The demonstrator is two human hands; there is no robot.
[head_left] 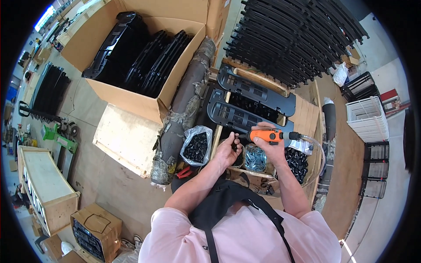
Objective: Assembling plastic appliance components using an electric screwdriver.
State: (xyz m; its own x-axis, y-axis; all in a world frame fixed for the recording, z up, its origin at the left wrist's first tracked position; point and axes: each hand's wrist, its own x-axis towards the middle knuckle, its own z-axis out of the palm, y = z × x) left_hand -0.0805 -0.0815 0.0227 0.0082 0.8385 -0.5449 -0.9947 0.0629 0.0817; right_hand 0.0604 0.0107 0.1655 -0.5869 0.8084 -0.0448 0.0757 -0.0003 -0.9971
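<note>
Two vented black panels [239, 115]. Right hand [272, 150]: grip around one orange driver [265, 135]. Left hand [227, 152]: grip unclear.

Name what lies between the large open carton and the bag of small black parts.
In the head view, a long grey roll lies between carton and bag.

Orange-black power driver [265, 135], held sideways, pointing left

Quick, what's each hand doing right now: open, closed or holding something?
Left hand: curled near the orange power tool; can't tell whether it holds anything.
Right hand: closed, holding that tool.
</note>
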